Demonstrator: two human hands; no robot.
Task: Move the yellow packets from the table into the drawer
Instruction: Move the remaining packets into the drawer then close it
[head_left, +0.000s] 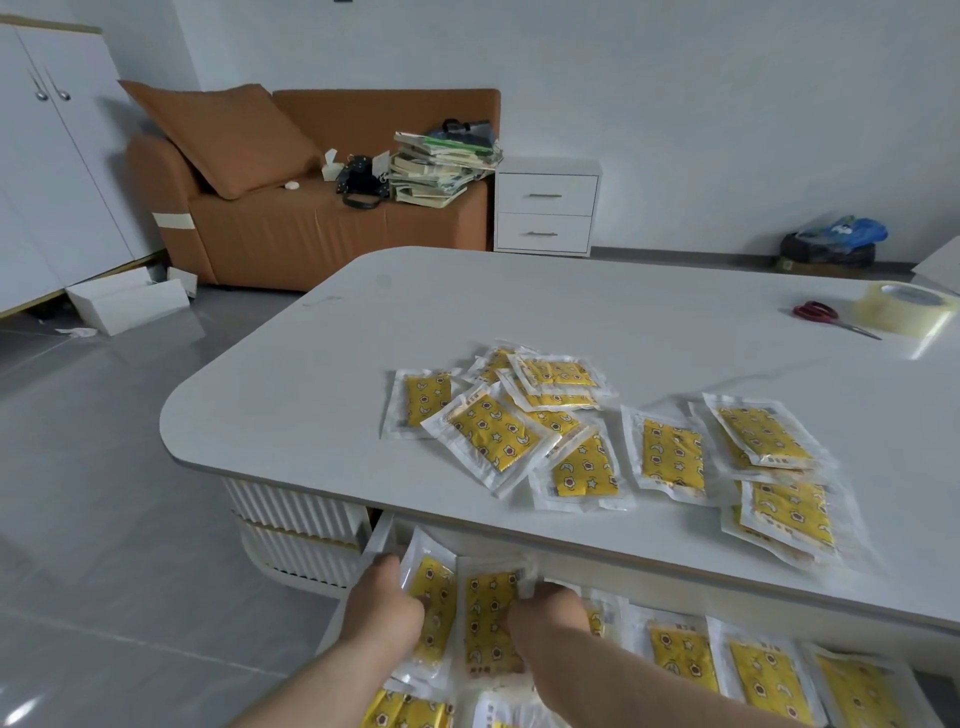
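Note:
Several yellow packets (582, 441) in clear wrap lie scattered on the white table (322, 395), in a pile at the middle and another group (769, 467) to the right. Below the table's front edge the drawer (378, 543) is pulled out and holds several more packets (758, 670). My left hand (384, 603) grips a tilted packet (434, 608) at the drawer's left end. My right hand (545, 618) rests on another packet (491, 623) beside it, fingers curled over it.
Red-handled scissors (826, 316) and a roll of clear tape (904, 310) lie at the table's far right. Beyond the table stand an orange sofa (291, 228) with stacked books, a white nightstand (545, 205), and a white box (124, 299) on the floor.

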